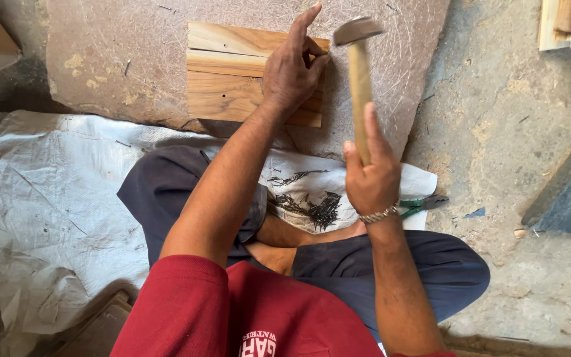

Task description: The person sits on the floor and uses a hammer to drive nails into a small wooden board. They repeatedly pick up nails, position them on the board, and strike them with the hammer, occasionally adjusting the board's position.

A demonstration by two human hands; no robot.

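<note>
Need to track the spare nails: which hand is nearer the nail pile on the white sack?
Right. The right hand grips the hammer just above the nail pile; the left hand rests farther up on the wooden boards.

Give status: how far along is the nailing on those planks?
Done: planks laid side by side on the slab. In hand: left hand pinches at the planks' right edge; any nail there is hidden. Right hand holds the hammer raised. Left: no driven nails visible; nail pile waits on the sack.
</note>
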